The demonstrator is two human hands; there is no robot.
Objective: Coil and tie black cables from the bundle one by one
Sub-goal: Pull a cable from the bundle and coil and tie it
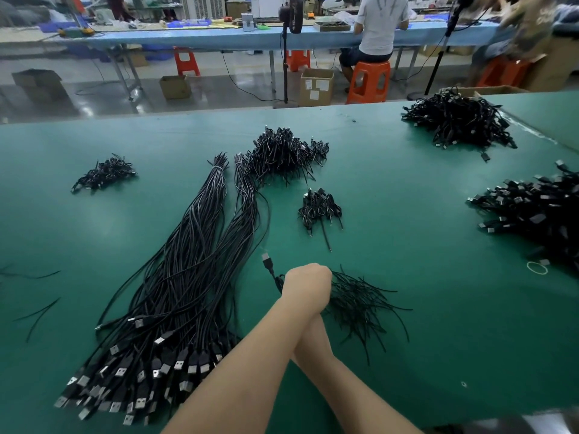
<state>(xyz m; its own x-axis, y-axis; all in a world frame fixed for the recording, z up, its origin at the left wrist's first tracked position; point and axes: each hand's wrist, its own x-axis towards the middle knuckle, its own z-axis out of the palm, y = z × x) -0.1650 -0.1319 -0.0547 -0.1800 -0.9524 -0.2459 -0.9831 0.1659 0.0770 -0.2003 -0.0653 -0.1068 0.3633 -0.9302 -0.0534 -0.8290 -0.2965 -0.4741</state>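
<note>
Black cables (188, 292) lie in a long bundle on the green surface (423, 245), left of the crossed forearms.
The left hand (308, 285) lies over the right hand, which is hidden beneath it; whether either set of fingers is clenched or released cannot be told. A cable with a USB plug (266, 258) sticks out just left of the hands, and loose tie wires (360, 305) fan out to their right. Beyond the hands sit piles of coiled cables (282, 151). No writing is readable. Further off, a person on an orange stool (369, 81) sits at a blue bench.
</note>
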